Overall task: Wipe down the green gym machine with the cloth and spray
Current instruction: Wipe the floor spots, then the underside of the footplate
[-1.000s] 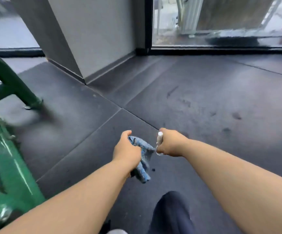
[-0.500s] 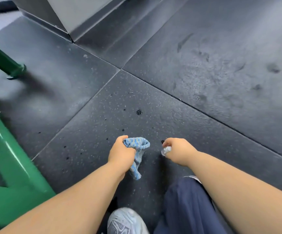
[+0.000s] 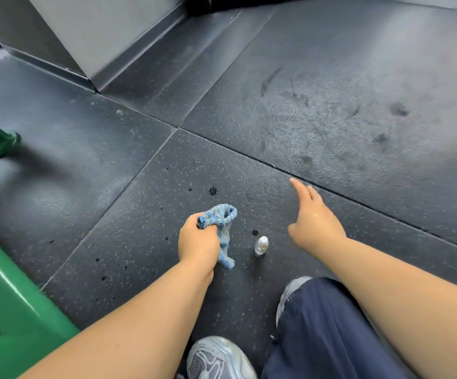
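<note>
The left hand is closed in a fist round a crumpled blue and white terry cloth. One bunch of the cloth stands up above the knuckles and a tail hangs down beside the wrist. The right hand holds nothing; its fingers are spread and fairly straight, the forefinger pointing away over the floor.

Between the two hands, but touching neither, a small clear plastic spray bottle with a white cap stands upright on the dark speckled rubber floor tiles. The glossy green steel frame of the gym machine is well apart from the cloth, at the left edge of the view.

The step in hand appears to be taking the cloth over to that frame. To do it well, the cloth probably wants shaking out of its wad so that a flat face meets the metal, then long strokes along the tube rather than dabs. The bottle stands near the grey mesh trainer and the navy trouser leg, so a careless shift of the feet could tip it over.
</note>
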The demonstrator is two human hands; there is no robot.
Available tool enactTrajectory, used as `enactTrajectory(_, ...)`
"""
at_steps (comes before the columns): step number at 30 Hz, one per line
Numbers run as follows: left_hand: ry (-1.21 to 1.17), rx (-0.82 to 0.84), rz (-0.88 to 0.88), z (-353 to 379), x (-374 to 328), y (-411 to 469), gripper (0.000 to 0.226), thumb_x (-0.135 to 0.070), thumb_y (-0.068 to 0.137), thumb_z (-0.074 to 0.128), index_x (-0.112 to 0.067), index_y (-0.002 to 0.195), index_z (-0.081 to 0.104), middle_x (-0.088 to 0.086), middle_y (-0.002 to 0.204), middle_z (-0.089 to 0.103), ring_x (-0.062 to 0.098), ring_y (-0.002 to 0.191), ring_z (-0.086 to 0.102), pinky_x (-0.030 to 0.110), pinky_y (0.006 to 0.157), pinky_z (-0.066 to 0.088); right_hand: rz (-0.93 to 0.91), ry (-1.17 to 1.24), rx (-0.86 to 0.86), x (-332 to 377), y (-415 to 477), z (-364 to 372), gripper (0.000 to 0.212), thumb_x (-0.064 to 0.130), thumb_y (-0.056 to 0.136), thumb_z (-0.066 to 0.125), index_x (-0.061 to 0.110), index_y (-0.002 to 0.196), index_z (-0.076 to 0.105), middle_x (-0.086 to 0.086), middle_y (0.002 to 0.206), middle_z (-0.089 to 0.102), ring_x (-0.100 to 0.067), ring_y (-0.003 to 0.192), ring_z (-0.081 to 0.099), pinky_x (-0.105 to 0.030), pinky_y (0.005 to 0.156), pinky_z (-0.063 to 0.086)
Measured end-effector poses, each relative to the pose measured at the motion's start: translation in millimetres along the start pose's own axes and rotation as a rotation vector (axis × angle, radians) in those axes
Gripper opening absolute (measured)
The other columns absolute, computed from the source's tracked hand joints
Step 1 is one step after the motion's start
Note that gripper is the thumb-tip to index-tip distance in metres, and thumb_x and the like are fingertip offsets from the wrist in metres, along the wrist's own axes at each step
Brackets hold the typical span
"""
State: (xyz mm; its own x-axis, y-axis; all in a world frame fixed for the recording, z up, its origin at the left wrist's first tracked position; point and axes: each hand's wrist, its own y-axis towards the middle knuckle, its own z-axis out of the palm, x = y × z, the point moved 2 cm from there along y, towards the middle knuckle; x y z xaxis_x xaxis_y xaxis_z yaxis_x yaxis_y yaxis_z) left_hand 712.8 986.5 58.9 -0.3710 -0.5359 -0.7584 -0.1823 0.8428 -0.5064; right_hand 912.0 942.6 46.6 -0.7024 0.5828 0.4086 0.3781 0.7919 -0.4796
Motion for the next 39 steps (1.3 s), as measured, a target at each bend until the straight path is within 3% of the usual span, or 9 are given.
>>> enactTrajectory(5,-0.180,0.003,0.269,-50.3,-63.0,-60.8,0.032,0.001,0.091,0.044,-0.026,0.088,0.061,-0.008,0.078,0.060,0.003,0.059,0.053,0.013,0.044,0.040,-0.195,0.395,-0.381,46.3,-79.0,-38.5,0.049,0.009,0.086,0.053,0.029,0.130,0.046,0.007,0.124,0.051,-0.015,0.084,0.058,-0.035,0.078,0.050)
enactTrajectory(11,-0.160,0.093,0.706,-175.6,-190.4,-181.1,0.033,0.001,0.091,0.052,-0.029,0.086,0.064,-0.012,0.083,0.068,0.006,0.079,0.061,0.019,0.074,0.047,-0.286,0.897,0.078,165.5,-185.6,-136.9,0.026,0.016,0.088,0.063,0.015,0.114,0.056,-0.009,0.104,0.067,-0.017,0.058,0.057,-0.022,0.047,0.038)
enactTrajectory(18,-0.056,-0.301,1.229,-382.9,-322.8,-377.0,0.015,-0.010,0.088,0.066,-0.025,0.090,0.063,-0.008,0.083,0.070,0.002,0.072,0.063,0.026,0.077,0.055,-0.993,1.202,0.341,336.6,-396.7,-288.8,0.028,0.016,0.077,0.071,0.008,0.104,0.070,-0.005,0.082,0.061,-0.019,0.064,0.047,-0.028,0.056,0.028)
enactTrajectory(20,0.030,-0.469,1.298,-435.5,-335.0,-425.9,0.019,-0.012,0.086,0.067,-0.030,0.084,0.063,-0.009,0.078,0.070,0.010,0.075,0.065,0.035,0.078,0.056,-1.108,1.164,0.329,369.7,-451.9,-309.8,0.041,0.017,0.071,0.076,0.001,0.107,0.067,-0.010,0.083,0.057,-0.021,0.066,0.041,-0.029,0.057,0.024)
enactTrajectory(23,0.126,-0.751,1.350,-511.1,-337.3,-505.4,0.023,-0.013,0.085,0.067,-0.034,0.080,0.060,-0.009,0.076,0.068,0.013,0.076,0.065,0.035,0.075,0.054,-1.302,1.105,0.261,412.5,-545.8,-326.5,0.009,0.012,0.087,0.066,0.013,0.096,0.068,-0.006,0.071,0.051,-0.013,0.053,0.033,-0.022,0.046,0.019)
enactTrajectory(29,0.127,-1.318,1.463,-624.2,-334.8,-661.4,0.014,-0.024,0.084,0.068,-0.030,0.093,0.059,-0.011,0.084,0.066,0.014,0.082,0.061,0.032,0.072,0.049,-1.616,1.111,0.164,469.7,-717.8,-376.1,0.013,-0.004,0.089,0.062,0.007,0.096,0.063,-0.006,0.063,0.062,-0.011,0.034,0.048,-0.014,0.032,0.031)
enactTrajectory(32,0.136,-1.515,1.477,-654.5,-337.6,-728.3,0.011,-0.028,0.087,0.065,-0.032,0.089,0.055,-0.012,0.081,0.062,0.012,0.076,0.059,0.029,0.062,0.045,-1.773,1.112,0.087,482.7,-789.7,-407.6,0.010,-0.002,0.089,0.063,0.008,0.089,0.062,-0.009,0.073,0.067,-0.014,0.045,0.062,-0.022,0.040,0.048)
enactTrajectory(35,0.097,-1.639,1.560,-677.3,-344.7,-781.7,0.015,-0.021,0.089,0.062,-0.033,0.092,0.052,-0.010,0.089,0.062,0.014,0.081,0.059,0.026,0.064,0.041,-1.914,1.145,-0.048,489.9,-851.3,-428.7,0.015,0.002,0.087,0.063,0.017,0.086,0.066,-0.005,0.082,0.073,-0.018,0.070,0.072,-0.031,0.073,0.060)
enactTrajectory(39,0.017,-1.790,1.635,-702.2,-349.7,-835.1,0.020,-0.012,0.089,0.059,-0.024,0.105,0.056,-0.008,0.107,0.054,0.011,0.088,0.051,0.017,0.070,0.035,-2.082,1.063,-0.496,488.9,-925.1,-440.2,0.024,0.010,0.082,0.059,0.031,0.091,0.066,0.010,0.075,0.067,0.000,0.056,0.056,-0.011,0.046,0.040)
